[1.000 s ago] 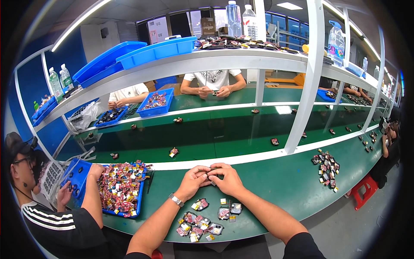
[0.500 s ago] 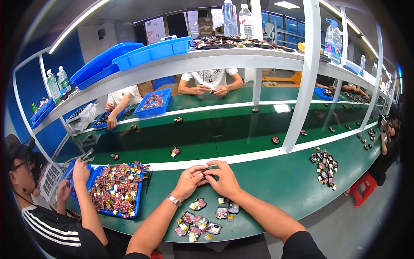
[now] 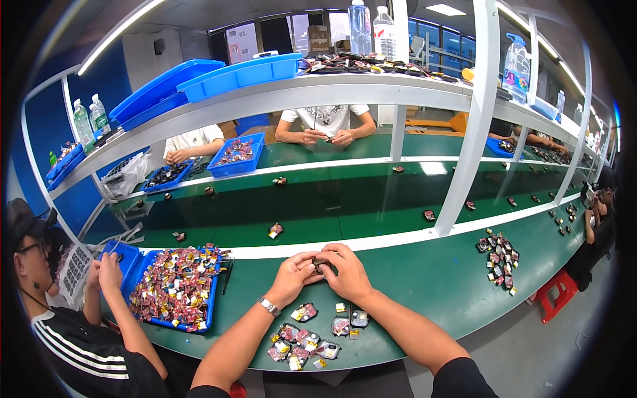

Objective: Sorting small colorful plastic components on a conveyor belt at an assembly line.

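My left hand (image 3: 292, 277) and my right hand (image 3: 346, 273) meet over the green bench top. Between their fingertips they hold a small dark electronic part (image 3: 318, 266), mostly hidden by the fingers. Closer to me, below my wrists, lies a loose group of small black housings (image 3: 306, 336) with red and white-yellow pieces in them. A few similar housings (image 3: 341, 326) sit just right of that group, and a single one (image 3: 304, 312) lies above it.
Left of my hands stands a blue tray (image 3: 213, 306) heaped with small red-and-yellow parts, dark tweezers (image 3: 227, 275) beside it. Farther right lies another cluster of housings (image 3: 499, 262). A white upright (image 3: 468, 132) rises beyond the bench edge. A co-worker (image 3: 73, 331) sits at my left.
My fingers have shifted slightly around the dark part. The co-worker's raised hand at left has come down beside the other. Across the belt, a person's reaching arm has drawn back over a tray.
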Tool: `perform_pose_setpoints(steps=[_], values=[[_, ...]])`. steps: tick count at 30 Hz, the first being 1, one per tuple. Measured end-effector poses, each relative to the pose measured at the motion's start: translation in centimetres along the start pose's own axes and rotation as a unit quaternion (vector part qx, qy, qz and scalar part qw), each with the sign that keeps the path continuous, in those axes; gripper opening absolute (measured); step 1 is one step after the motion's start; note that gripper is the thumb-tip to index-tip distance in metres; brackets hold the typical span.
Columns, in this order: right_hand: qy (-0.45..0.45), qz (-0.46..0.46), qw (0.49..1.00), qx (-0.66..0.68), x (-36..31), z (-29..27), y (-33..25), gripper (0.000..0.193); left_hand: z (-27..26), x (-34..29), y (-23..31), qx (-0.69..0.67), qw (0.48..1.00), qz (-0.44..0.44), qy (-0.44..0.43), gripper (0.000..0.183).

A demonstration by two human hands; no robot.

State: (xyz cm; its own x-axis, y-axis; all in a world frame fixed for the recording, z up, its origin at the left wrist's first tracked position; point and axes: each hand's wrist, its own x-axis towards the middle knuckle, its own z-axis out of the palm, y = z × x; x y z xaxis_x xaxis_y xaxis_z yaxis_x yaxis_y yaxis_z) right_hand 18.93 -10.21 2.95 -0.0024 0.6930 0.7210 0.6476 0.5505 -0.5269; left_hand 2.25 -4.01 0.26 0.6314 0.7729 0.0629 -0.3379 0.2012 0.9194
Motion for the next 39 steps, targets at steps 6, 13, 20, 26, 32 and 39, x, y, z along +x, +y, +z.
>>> perform_pose_setpoints(steps=[6, 13, 20, 26, 32, 39], values=[[-0.012, -0.034, 0.999, -0.017, -0.2, 0.1, 0.5, 0.015, 0.2, 0.0, 0.3, -0.006, 1.000, -0.009, 0.002, 0.033], [-0.008, -0.037, 0.999, -0.027, -0.1, 0.1, 0.3, 0.014, 0.1, 0.0, 0.2, -0.011, 1.000, -0.017, 0.001, 0.031], [0.025, -0.030, 0.999, -0.037, -0.5, 0.8, 0.5, 0.016, 0.4, 0.0, 0.2, -0.002, 1.000, -0.017, 0.004, 0.031], [0.019, -0.024, 0.999, -0.035, -0.6, 0.8, 0.3, 0.014, 0.3, 0.1, -0.1, 0.036, 0.999, -0.007, 0.027, 0.026], [0.023, 0.057, 0.996, 0.059, -0.6, 1.2, 0.4, 0.013, 0.1, 0.4, -0.7, 0.105, 0.993, 0.005, 0.048, 0.024], [0.020, 0.104, 0.991, 0.086, -0.3, 0.7, 0.2, 0.014, 0.4, 0.3, -0.5, 0.087, 0.996, 0.016, 0.020, 0.028]])
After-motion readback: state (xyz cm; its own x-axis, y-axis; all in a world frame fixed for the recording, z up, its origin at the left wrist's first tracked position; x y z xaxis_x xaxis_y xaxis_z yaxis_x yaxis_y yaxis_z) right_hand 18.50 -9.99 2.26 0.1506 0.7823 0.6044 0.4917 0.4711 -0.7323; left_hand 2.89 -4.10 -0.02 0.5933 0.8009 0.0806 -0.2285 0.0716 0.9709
